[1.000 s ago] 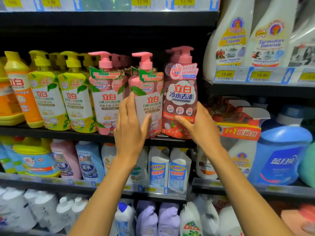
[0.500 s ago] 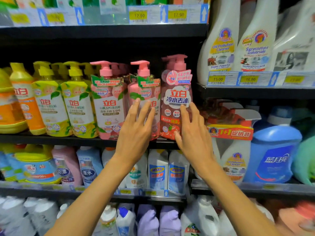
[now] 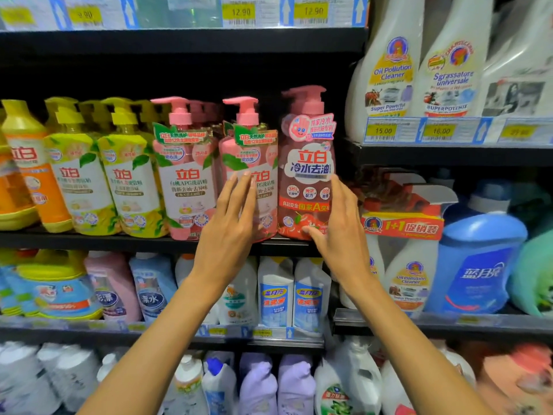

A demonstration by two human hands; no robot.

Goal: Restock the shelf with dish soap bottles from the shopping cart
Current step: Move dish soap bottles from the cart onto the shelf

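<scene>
Just changed: both hands are sliding up the bottle fronts from the bases they were squaring off a second ago, and the grip is loosening.
Left hand: lying flat and open, fingers straight, resting against the pink pump bottle second in the pink row.
Right hand: cupping the dark red bottle, thumb at its base, fingers along its right side; loose, not clamping.
Where it stands: the dark red bottle is standing upright on the shelf edge, touching the pink bottle to its left.
Meaning: this placement is looking finished; the cart is not in view.
Materials: glossy, rounded plastic bodies, slick printed sleeves, stubby pump heads, a cardboard tag hanging at the red bottle's neck.
</scene>
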